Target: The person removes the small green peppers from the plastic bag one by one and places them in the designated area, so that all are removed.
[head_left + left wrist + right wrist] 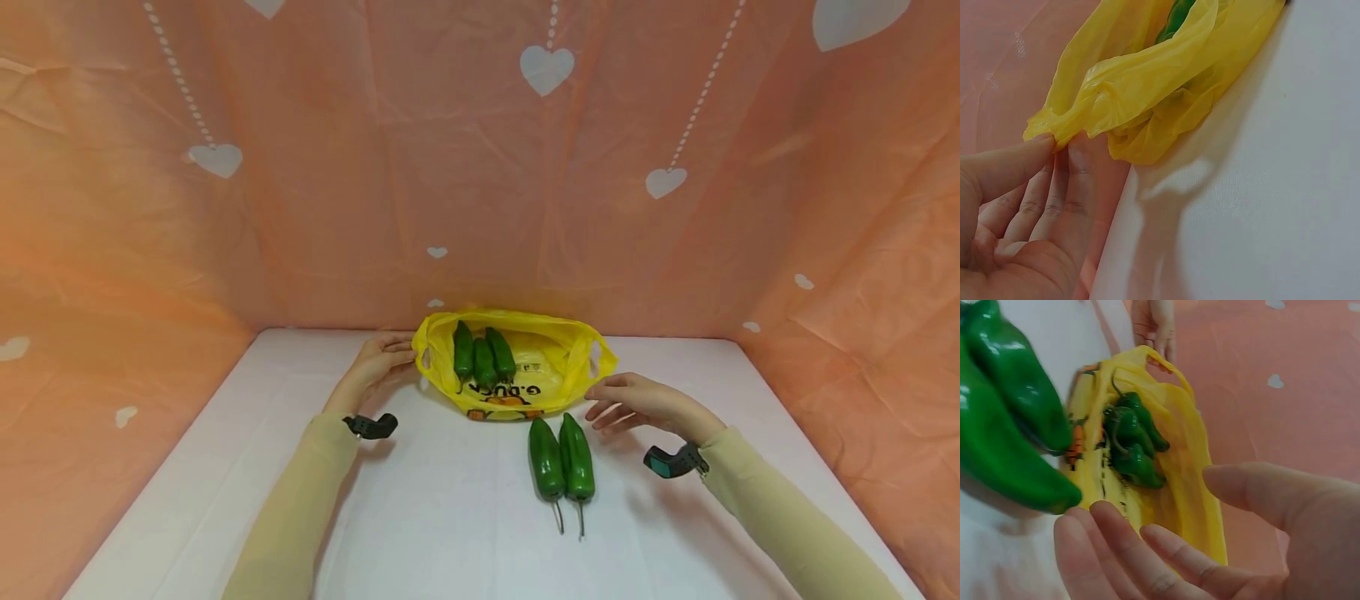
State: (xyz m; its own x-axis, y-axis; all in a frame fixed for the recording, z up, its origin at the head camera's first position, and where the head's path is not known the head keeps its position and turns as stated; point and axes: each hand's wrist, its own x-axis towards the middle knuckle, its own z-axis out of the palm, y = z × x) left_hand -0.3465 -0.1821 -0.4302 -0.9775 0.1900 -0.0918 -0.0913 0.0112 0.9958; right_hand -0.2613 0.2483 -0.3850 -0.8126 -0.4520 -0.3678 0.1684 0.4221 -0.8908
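A yellow plastic bag (558, 343) printed with lettering lies with its mouth spread wide towards me. Three green peppers (484, 363) are inside it on the left. My left hand (373, 367) pinches the bag's left handle between thumb and fingers, plain in the left wrist view, where the yellow handle (1060, 128) meets the fingertips. At the bag's right end hovers my right hand (647, 402), its fingers apart and holding nothing in the right wrist view. Two more green peppers, a left one (546, 458) and a right one (577, 462), lie side by side before the bag, stems towards me.
A white table surface (420, 517) spreads under everything. Orange sheeting with white hearts (480, 192) rises behind and on both sides. Black straps with small devices sit on the left wrist (375, 427) and the right wrist (672, 461).
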